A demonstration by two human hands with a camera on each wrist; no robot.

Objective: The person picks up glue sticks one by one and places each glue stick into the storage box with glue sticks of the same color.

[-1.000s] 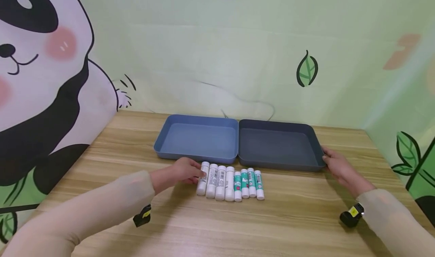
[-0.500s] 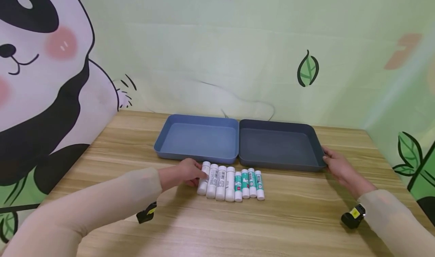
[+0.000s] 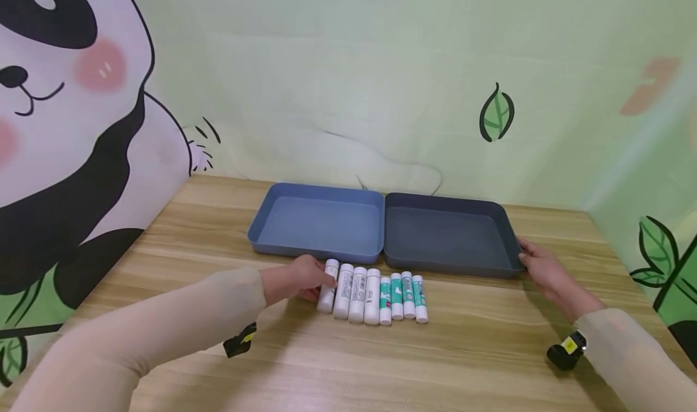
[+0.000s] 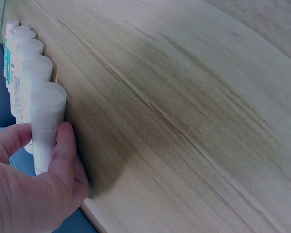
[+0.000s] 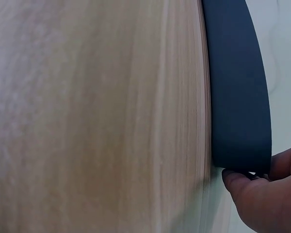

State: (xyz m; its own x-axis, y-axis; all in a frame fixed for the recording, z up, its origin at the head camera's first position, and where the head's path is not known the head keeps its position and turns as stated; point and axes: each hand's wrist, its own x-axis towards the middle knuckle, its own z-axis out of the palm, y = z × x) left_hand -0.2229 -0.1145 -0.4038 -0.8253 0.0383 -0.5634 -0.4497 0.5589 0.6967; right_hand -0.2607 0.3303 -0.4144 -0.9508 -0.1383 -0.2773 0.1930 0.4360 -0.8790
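A row of white-capped glue sticks lies on the table in front of two trays. My left hand is at the row's left end, pinching the outermost large white glue stick between thumb and fingers. Beside it are several more large white glue sticks, then several smaller ones with green labels. Against the right end of the dark grey-blue tray, my right hand rests with its fingertips. The right wrist view has the thumb and fingers right at that tray's end wall.
A lighter blue tray stands at the left of the dark one, their sides meeting. Both trays lie toward the back of the wood-grain table. A green printed backdrop with a panda and leaves rises behind the table.
The left forearm has shifted slightly to the right, its hand staying on the outermost glue stick. The right hand keeps its place against the dark tray; the head view has shifted slightly.
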